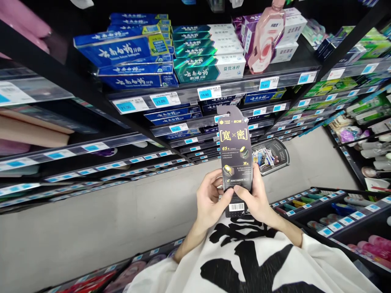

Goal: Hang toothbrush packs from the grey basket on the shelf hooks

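In the head view, a dark pack (235,158) is held up in a shop aisle, its printed face turned toward the wearer. It is gripped by its lower part: the left hand (210,199) is half curled at one edge, the right hand (256,199) is closed about the other, its fingers mostly hidden, and both thumbs are pressed on the face. The upper part is left unsupported and could be tipped away if the thumbs were eased. The pack, apparently thin card, might be creased by too hard a squeeze. If dropped, it could be lost to the floor (137,211) or among the goods in the basket (282,151). On the shelf (305,57) ahead, a bottle (265,38) is stood near the front edge and could be toppled by a careless reach.
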`<state>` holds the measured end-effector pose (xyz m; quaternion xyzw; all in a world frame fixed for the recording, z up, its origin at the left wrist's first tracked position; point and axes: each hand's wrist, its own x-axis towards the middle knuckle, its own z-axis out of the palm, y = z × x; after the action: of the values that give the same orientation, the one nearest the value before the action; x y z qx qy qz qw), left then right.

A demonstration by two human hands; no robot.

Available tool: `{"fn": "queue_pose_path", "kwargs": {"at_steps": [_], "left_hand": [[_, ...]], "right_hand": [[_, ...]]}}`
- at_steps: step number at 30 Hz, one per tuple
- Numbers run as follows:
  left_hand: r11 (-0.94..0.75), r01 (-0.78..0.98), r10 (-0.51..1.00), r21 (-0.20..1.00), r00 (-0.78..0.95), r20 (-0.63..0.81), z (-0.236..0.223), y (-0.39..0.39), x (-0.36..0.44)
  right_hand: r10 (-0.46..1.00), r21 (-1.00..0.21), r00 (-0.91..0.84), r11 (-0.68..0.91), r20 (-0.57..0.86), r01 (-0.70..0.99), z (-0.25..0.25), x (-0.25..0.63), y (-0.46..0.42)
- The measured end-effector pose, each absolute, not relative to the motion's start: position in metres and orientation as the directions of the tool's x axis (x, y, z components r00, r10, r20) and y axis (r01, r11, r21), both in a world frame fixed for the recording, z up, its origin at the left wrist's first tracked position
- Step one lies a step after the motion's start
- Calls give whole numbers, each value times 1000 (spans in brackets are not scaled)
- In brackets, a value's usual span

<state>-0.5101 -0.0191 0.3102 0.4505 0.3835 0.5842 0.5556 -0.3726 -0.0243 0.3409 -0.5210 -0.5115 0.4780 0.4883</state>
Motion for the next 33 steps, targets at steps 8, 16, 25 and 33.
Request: {"fn": "queue_pose_path", "kwargs": {"at_steps": [8, 16, 25, 33], "left_hand": [[-91, -301, 994, 949, 32, 105, 310, -16, -509], [-65, -309, 997, 949, 19, 74, 307, -14, -505], [-77, -297, 997, 952, -20, 75, 304, -16, -506], [-112, -278, 992, 954, 17, 122, 302, -16, -509]], "right_hand": [[999, -998, 45, 1, 4, 61, 341, -373, -22], [997, -998, 79, -2, 2, 58, 336, -373, -17], [997, -999, 74, 2, 5, 46, 333, -376, -15], [996, -999, 85, -33, -30, 36, 329, -376, -17]]}}
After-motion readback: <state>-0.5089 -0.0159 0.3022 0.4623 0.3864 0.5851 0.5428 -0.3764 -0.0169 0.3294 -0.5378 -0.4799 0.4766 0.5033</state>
